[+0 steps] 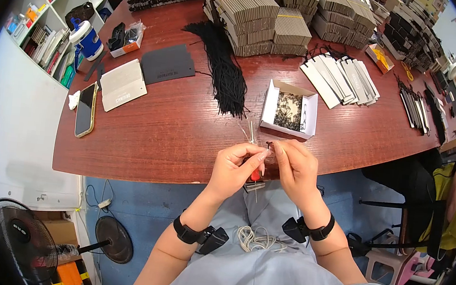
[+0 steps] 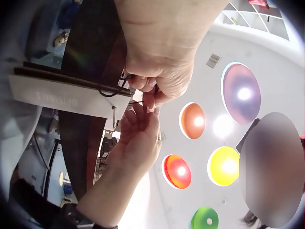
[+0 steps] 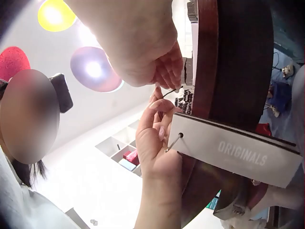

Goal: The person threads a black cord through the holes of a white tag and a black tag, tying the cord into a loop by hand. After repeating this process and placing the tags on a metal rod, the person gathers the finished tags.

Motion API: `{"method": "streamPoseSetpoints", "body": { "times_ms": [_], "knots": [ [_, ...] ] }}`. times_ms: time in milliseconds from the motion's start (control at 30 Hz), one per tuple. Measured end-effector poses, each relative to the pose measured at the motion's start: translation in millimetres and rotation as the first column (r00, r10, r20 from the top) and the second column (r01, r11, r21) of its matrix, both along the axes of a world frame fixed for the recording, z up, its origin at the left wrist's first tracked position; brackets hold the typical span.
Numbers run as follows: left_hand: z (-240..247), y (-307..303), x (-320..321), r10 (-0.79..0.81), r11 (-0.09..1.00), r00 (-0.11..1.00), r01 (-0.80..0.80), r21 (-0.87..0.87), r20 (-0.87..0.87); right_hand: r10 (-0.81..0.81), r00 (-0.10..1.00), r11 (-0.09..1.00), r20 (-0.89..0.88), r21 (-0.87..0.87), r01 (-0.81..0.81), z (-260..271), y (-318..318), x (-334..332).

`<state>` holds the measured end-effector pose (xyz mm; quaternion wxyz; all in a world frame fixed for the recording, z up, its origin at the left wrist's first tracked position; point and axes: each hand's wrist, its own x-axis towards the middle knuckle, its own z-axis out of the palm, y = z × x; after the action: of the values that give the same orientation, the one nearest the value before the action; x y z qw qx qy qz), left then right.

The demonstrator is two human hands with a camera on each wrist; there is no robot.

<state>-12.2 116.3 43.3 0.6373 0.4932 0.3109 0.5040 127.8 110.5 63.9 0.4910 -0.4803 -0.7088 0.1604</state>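
Close above the table's front edge, the left hand (image 1: 236, 168) and right hand (image 1: 295, 168) meet at their fingertips, pinching a thin black cord (image 1: 269, 144). In the left wrist view, the cord (image 2: 112, 94) loops beside the left hand (image 2: 162, 57), with the right hand (image 2: 136, 143) below. A pale tag (image 3: 238, 153) printed ORIGINALS hangs by the left hand (image 3: 159, 143) in the right wrist view; a thin metal hook (image 3: 173, 143) passes through its hole. The right hand (image 3: 143, 43) is above. A small red piece (image 1: 256, 175) shows beneath the fingers. What supports the tag is hidden.
Behind the hands stands a white box (image 1: 267, 110) of small dark pieces. Black cords (image 1: 226, 76), pale tags (image 1: 335, 78) and grey stacks (image 1: 246, 12) lie farther back. A phone (image 1: 85, 111) is at left; another person (image 1: 453, 202) sits at right.
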Motion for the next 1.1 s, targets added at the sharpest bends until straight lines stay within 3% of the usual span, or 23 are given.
{"method": "streamPoseSetpoints", "body": {
  "times_ms": [267,533,600,767,833,867,933,1033,1100],
  "knots": [
    [-1.2,-0.3,2.7,0.037,0.999,0.999,-0.037,0.003,0.013,-0.035,0.987,0.994,0.157,0.107,0.018,-1.3,2.1,0.7],
    [1.2,2.3,0.4,0.054,0.993,0.999,-0.053,-0.106,0.003,-0.015,0.902,0.963,0.432,0.25,-0.104,3.2,6.1,7.8],
    [1.3,3.8,-2.7,0.001,0.977,0.991,0.028,-0.213,0.136,0.001,0.864,0.963,0.503,0.233,-0.137,7.3,6.0,11.0],
    [-3.1,9.3,-8.6,-0.062,0.964,0.974,0.115,-0.238,0.218,0.052,0.791,0.947,0.61,0.222,-0.233,11.9,10.5,17.7],
    [-2.0,9.8,-9.7,-0.063,0.965,0.97,0.118,-0.233,0.234,0.144,0.909,0.963,0.39,0.158,-0.22,9.4,11.2,17.7],
    [1.3,9.8,-10.2,-0.054,0.963,0.964,0.12,-0.241,0.262,0.145,0.91,0.963,0.39,0.158,-0.221,11.5,8.3,16.6],
    [2.8,9.6,-11.1,-0.043,0.961,0.956,0.119,-0.25,0.289,0.173,0.983,0.956,0.054,-0.249,-0.154,17.7,-0.6,14.3],
    [2.7,8.2,-11.3,-0.061,0.961,0.945,0.143,-0.238,0.322,0.244,0.967,0.915,-0.078,-0.311,-0.256,3.8,-0.2,14.7],
    [4.5,8.3,-11.3,-0.057,0.958,0.951,0.138,-0.25,0.305,0.26,0.953,0.921,-0.153,-0.257,-0.293,-10.3,4.4,15.4]
  ]
}}
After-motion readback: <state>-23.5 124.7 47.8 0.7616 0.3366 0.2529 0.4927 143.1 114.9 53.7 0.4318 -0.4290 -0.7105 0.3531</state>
